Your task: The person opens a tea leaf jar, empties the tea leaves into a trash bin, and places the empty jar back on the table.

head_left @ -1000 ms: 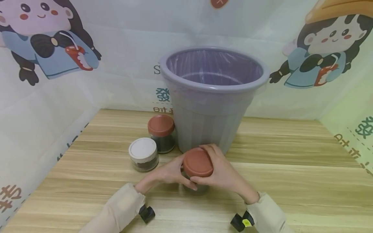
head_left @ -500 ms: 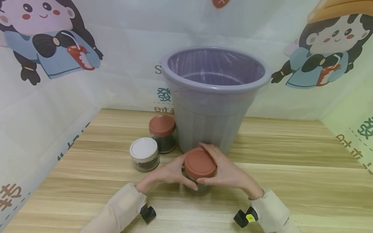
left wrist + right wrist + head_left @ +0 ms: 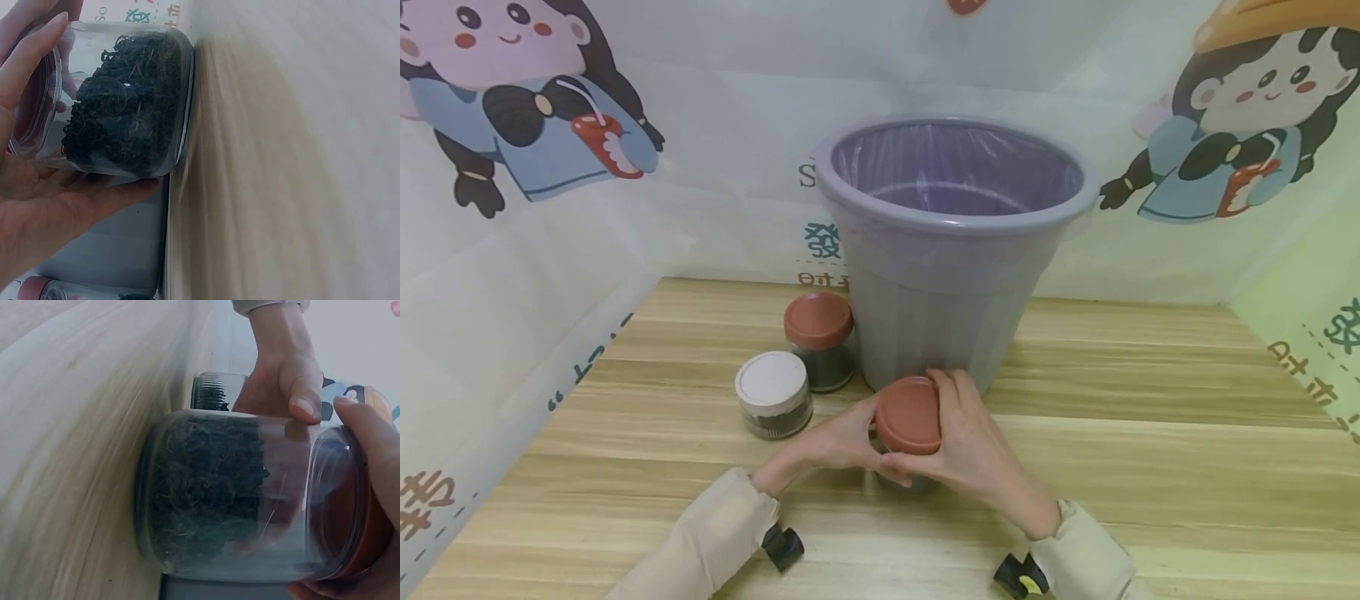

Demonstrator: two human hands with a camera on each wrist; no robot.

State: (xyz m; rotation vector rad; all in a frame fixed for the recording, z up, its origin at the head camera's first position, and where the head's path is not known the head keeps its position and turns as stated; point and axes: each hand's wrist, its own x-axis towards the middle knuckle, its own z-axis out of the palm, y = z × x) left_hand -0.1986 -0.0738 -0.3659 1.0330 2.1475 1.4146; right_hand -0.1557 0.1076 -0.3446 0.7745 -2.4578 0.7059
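Note:
In the head view, a clear jar with a reddish-brown lid stands on the wooden table in front of a bin. My left hand holds the body of this jar from the left, thumb across its near side. My right hand grips the lid, thumb on its near edge and fingers on the far edge. Dark, curly dried leaves, like tea, fill the lower part of the jar in both wrist views. The lid sits on the jar's mouth; whether it is loose I cannot tell.
A white-lidded jar and a second reddish-lidded jar stand left of the held one. Behind rises a large purple-grey bin with a clear liner. Printed sheeting walls the table at the back and sides.
My right hand opened its hold slightly, then closed round the lid again, its wrist turning on the lid. My left hand and the jar have stayed about where they were.

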